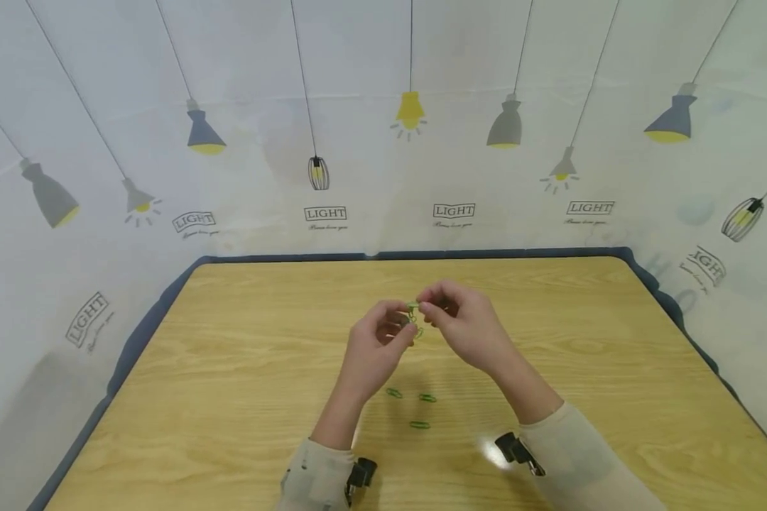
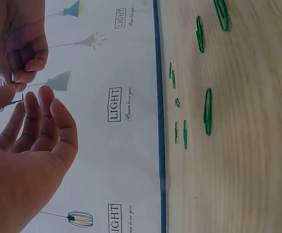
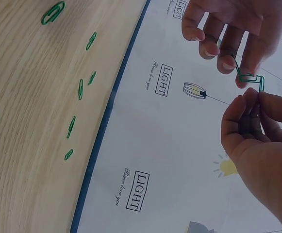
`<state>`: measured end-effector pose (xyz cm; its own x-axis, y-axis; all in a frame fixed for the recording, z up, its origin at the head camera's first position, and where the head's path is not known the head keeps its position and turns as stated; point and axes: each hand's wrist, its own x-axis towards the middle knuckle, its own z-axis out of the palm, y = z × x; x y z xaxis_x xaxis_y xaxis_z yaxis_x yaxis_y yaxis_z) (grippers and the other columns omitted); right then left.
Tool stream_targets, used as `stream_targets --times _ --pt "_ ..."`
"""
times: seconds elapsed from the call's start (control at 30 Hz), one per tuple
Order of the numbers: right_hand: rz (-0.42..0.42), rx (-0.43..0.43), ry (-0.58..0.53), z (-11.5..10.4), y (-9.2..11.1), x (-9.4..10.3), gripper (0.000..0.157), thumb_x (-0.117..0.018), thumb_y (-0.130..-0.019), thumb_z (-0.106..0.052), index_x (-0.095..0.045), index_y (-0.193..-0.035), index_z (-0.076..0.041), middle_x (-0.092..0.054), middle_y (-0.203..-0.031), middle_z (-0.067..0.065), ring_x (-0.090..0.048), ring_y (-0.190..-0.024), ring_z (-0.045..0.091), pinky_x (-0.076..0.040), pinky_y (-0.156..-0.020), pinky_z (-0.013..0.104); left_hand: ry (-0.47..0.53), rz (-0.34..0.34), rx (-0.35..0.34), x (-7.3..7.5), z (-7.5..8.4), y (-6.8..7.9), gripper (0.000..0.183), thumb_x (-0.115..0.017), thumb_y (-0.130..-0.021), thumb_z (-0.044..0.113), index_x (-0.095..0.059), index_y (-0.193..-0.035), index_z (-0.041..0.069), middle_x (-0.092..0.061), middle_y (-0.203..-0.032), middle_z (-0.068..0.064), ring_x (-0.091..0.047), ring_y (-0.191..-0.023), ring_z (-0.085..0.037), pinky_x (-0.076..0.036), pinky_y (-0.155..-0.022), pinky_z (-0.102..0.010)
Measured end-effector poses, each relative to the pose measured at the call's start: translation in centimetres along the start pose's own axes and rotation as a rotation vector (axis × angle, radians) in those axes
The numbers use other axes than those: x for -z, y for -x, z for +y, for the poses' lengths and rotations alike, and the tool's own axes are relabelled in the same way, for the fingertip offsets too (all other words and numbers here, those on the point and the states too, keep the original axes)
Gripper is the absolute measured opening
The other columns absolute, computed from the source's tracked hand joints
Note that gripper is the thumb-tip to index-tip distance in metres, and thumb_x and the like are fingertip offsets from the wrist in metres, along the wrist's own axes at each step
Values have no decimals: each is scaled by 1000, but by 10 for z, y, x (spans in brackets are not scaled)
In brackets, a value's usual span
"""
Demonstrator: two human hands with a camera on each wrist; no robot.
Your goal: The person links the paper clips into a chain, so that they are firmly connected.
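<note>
Both hands meet above the table, working on linked green paper clips (image 1: 412,306). My left hand (image 1: 372,349) pinches one paper clip (image 2: 23,103) between thumb and fingers, the other fingers loosely bent. From the right, my right hand (image 1: 465,321) pinches another paper clip (image 3: 261,83) between thumb and forefinger. A further paper clip (image 3: 249,78) lies between the two sets of fingertips, hooked to its neighbour. Part of the chain is hidden behind the left fingers, and a loop hangs below them in the head view.
Loose green paper clips lie on the wooden table (image 1: 262,369) below the hands, among them one on the left (image 1: 394,392), one on the right (image 1: 427,397) and one nearer (image 1: 420,425). Several more show in the wrist views. A lamp-printed sheet (image 1: 371,163) stands behind the table's dark edge.
</note>
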<state>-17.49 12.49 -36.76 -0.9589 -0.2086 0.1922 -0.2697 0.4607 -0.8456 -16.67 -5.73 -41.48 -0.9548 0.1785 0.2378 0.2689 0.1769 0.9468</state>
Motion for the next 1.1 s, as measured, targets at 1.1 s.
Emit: stream_targets --times 1.1 --pt "-127 33 187 13 -28 9 16 -62 -109 -17 -70 -117 -5 -74 -106 11 -66 -90 20 -56 -77 35 -158 79 -44 23 1 -18 19 -67 -107 21 -78 -112 7 -80 -107 -12 -76 -100 -27 -62 -94 -47"
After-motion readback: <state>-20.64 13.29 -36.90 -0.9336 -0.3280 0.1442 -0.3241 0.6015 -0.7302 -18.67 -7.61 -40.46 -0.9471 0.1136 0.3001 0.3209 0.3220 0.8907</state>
